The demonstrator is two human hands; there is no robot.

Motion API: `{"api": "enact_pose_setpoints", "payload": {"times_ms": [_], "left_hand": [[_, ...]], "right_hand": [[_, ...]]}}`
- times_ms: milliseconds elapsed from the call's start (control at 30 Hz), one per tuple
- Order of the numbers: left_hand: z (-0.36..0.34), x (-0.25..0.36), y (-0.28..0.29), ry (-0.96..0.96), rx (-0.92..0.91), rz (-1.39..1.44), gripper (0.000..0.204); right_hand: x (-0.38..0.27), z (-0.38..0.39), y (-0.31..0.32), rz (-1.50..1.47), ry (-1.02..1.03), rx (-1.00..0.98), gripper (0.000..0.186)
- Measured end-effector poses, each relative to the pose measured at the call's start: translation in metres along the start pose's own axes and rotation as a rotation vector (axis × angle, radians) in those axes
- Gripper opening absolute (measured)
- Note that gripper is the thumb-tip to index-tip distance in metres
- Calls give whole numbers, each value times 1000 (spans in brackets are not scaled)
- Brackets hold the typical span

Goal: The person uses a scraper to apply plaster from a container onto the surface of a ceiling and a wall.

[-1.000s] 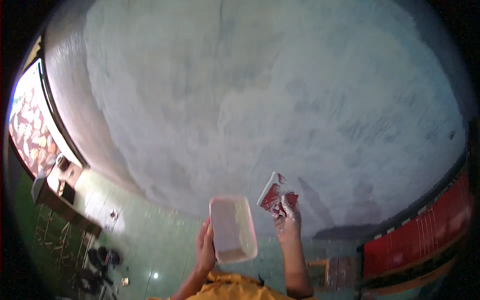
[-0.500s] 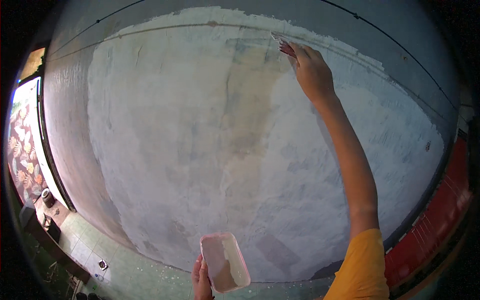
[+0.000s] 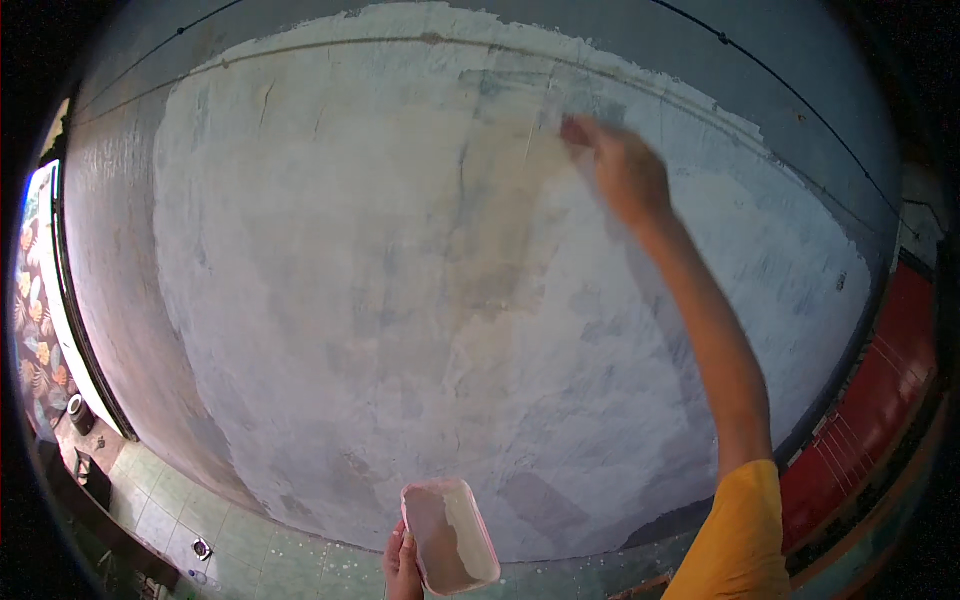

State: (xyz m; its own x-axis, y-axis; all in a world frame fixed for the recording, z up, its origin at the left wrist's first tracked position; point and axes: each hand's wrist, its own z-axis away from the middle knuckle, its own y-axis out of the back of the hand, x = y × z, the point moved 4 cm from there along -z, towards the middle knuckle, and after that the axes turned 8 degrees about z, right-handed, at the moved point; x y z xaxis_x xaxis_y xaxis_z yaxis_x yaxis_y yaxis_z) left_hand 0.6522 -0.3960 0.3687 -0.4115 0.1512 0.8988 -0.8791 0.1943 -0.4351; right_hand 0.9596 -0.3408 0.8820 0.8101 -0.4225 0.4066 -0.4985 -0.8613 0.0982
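Observation:
In front of me is a grey wall (image 3: 840, 90) with a large whitish putty patch (image 3: 300, 270), streaked beige and grey. My right hand (image 3: 632, 178) is raised before the upper middle of this patch, closed on a putty knife with a dark red handle (image 3: 574, 131). Motion smears its blade, so I cannot tell whether it touches the wall. Low in the view, my left hand (image 3: 402, 565) grips the left side of a rectangular plastic tub (image 3: 485, 530) with a pinkish rim. Pale putty sticks to the inside of the tub.
A dark cable (image 3: 790, 85) crosses the wall's top right. Green floor tiles (image 3: 240, 530) with white specks run below. At the left are a doorway with a floral curtain (image 3: 38, 330) and a dark pot (image 3: 80, 413). A red panel (image 3: 850, 430) stands at the right.
My right hand has come down from the patch's upper edge with the putty knife, which now blurs. The tub in my left hand sits slightly lower. The view has shifted a little.

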Motion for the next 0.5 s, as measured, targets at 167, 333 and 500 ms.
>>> {"api": "enact_pose_setpoints", "payload": {"times_ms": [167, 333, 500], "left_hand": [[-11, -4, -10, 11, -168, 106, 55], [-17, -17, 4, -132, -227, -96, 54], [-20, -20, 12, -62, -131, 33, 53]], "right_hand": [[41, -71, -18, 154, 63, 173, 30], [-38, 45, -36, 107, 339, 6, 32], [-26, -3, -9, 23, 132, -164, 36]]}}
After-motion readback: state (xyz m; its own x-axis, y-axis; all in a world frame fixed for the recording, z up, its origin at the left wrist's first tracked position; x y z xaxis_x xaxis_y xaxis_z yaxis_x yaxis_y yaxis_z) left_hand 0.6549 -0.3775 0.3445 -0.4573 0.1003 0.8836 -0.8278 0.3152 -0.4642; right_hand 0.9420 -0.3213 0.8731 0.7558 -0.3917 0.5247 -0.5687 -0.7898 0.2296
